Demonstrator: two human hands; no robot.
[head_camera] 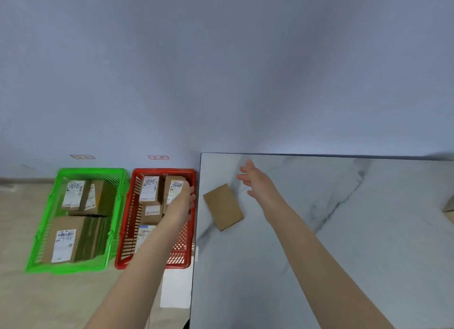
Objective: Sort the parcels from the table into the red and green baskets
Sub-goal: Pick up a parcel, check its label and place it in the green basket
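Cardboard parcel (223, 206), plain brown, lies flat near the left edge of the marble table (356, 242) in the head view. Right hand (255, 178) hovers over the tabletop just past it, fingers spread, holding nothing. Left hand (183, 201) reaches over the red basket (125, 230) on the floor beside the table, fingers straight and loose, empty — contact with the labelled parcels (149, 188) inside unclear. Green basket (46, 220) just left of it holds more labelled boxes (65, 242) — another box (449, 205) is cut off at the table's right edge.

Glossy marble-look table (344, 230), matt cardboard parcel (223, 207), slotted plastic red basket (127, 220) and green basket (49, 220)
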